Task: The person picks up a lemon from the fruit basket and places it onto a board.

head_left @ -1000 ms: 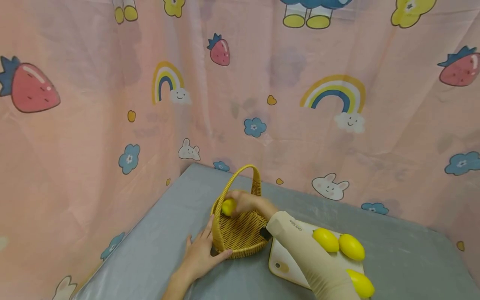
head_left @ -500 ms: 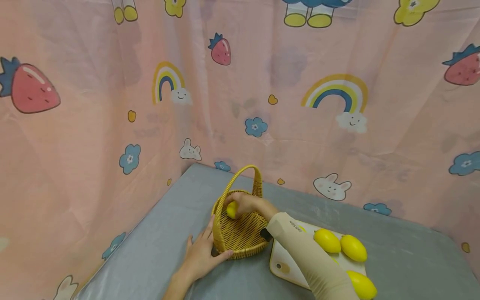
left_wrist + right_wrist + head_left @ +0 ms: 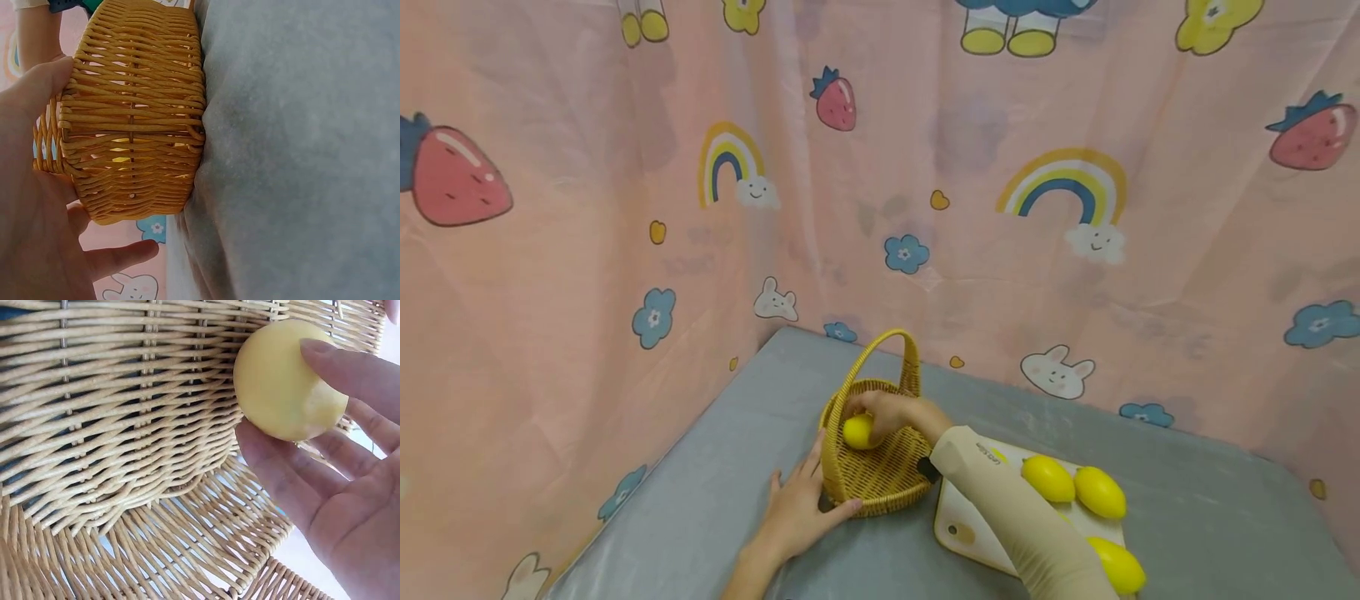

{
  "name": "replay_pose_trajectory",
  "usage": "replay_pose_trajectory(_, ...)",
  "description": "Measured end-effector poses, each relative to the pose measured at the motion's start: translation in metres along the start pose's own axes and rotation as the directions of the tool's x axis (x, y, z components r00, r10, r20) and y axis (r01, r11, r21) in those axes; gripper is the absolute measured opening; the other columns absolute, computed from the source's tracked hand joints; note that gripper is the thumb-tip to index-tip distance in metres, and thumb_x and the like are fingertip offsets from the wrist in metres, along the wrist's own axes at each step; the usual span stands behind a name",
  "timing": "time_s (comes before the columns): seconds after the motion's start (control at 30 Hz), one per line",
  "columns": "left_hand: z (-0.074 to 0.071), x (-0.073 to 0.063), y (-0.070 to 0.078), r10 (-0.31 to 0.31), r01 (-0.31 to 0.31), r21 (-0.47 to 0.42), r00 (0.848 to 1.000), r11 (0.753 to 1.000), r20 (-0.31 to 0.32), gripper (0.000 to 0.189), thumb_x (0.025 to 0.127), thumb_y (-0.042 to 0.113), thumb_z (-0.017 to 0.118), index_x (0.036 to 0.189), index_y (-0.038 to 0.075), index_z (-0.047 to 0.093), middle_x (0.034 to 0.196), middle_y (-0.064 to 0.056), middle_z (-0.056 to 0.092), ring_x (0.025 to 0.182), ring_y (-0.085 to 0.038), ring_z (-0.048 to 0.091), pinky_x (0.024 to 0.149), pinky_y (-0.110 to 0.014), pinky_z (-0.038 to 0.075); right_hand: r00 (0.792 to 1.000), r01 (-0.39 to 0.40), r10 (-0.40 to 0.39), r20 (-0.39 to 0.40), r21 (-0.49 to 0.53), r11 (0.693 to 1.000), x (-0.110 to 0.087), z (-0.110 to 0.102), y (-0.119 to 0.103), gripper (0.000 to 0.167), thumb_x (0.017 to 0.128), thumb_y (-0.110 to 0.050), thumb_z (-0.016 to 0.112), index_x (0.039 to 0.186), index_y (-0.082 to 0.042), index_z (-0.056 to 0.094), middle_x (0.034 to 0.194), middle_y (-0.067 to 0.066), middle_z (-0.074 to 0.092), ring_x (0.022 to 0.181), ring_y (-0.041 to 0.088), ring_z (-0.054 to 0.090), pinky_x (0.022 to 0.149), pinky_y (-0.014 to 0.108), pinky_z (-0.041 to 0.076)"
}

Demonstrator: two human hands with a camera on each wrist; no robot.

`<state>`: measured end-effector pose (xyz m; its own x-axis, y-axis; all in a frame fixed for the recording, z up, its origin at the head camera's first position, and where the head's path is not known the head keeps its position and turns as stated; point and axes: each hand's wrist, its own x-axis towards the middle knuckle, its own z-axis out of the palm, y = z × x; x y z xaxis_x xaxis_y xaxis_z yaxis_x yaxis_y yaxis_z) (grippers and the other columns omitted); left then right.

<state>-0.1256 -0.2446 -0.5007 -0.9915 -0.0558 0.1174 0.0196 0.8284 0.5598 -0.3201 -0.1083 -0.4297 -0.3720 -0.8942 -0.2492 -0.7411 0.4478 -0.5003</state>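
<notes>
A yellow wicker basket (image 3: 887, 475) with a tall arched handle stands on the grey-covered table. My right hand (image 3: 883, 414) is inside it, holding a yellow lemon (image 3: 859, 432) near the left wall. In the right wrist view the thumb and fingers grip the smooth round lemon (image 3: 284, 381) close against the woven cane (image 3: 125, 425). My left hand (image 3: 797, 508) holds the basket's near left side, its thumb at the front rim and its other fingers spread along the wall. In the left wrist view the thumb rests at the rim of the basket (image 3: 134, 119), beside the handle base.
Right of the basket a white cutting board (image 3: 958, 508) bears several more lemons (image 3: 1101, 492), partly hidden under my right sleeve (image 3: 1007, 508). A pink patterned curtain (image 3: 850, 192) hangs behind and left of the table (image 3: 752, 400).
The lemon in my right hand has shifted slightly lower and towards me inside the basket, and more of it shows. My left hand keeps its place on the basket.
</notes>
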Motion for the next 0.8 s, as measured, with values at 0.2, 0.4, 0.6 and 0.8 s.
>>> replay_pose_trajectory(0.2, 0.007, -0.004, 0.002, 0.0, 0.0, -0.014, 1.0, 1.0, 0.022, 0.086, 0.088, 0.064, 0.063, 0.156, 0.017, 0.037, 0.167, -0.002, 0.008, 0.14, -0.043, 0.037, 0.1, -0.083, 0.01, 1.0, 0.023, -0.023, 0.009, 0.007, 1.0, -0.017, 0.004, -0.002, 0.052, 0.084, 0.004, 0.075, 0.133, -0.009, 0.063, 0.133, 0.007, 0.06, 0.118, 0.023, 0.055, 0.091, 0.034, 0.049)
replay_pose_trajectory(0.4, 0.008, -0.004, 0.003, 0.006, -0.006, -0.009, 1.0, 1.0, 0.013, 0.086, 0.088, 0.063, 0.064, 0.155, 0.016, 0.039, 0.167, -0.002, 0.007, 0.139, -0.042, 0.039, 0.099, -0.084, 0.01, 0.997, 0.078, -0.078, -0.016, 0.009, 0.997, -0.035, -0.006, -0.007, 0.052, 0.084, 0.002, 0.076, 0.133, -0.002, 0.062, 0.132, 0.01, 0.062, 0.113, 0.021, 0.058, 0.09, 0.03, 0.051)
replay_pose_trajectory(0.6, 0.005, -0.001, 0.004, 0.004, -0.004, -0.01, 1.0, 1.0, 0.014, 0.086, 0.089, 0.062, 0.064, 0.156, 0.016, 0.036, 0.167, -0.003, 0.007, 0.139, -0.043, 0.039, 0.102, -0.082, 0.008, 0.988, 0.129, -0.121, -0.096, 0.083, 0.988, -0.067, -0.026, -0.006, 0.055, 0.086, -0.001, 0.075, 0.137, 0.005, 0.056, 0.135, 0.016, 0.06, 0.112, 0.024, 0.06, 0.09, 0.031, 0.051)
replay_pose_trajectory(0.8, 0.001, -0.002, 0.003, 0.017, -0.017, 0.002, 1.0, 1.0, -0.003, 0.089, 0.089, 0.064, 0.062, 0.158, 0.016, 0.032, 0.166, -0.003, 0.005, 0.138, -0.042, 0.04, 0.102, -0.082, 0.009, 0.977, 0.131, -0.096, -0.189, 0.181, 0.975, -0.113, -0.039, -0.001, 0.056, 0.087, -0.004, 0.075, 0.14, 0.002, 0.055, 0.141, 0.018, 0.055, 0.111, 0.03, 0.062, 0.089, 0.033, 0.054)
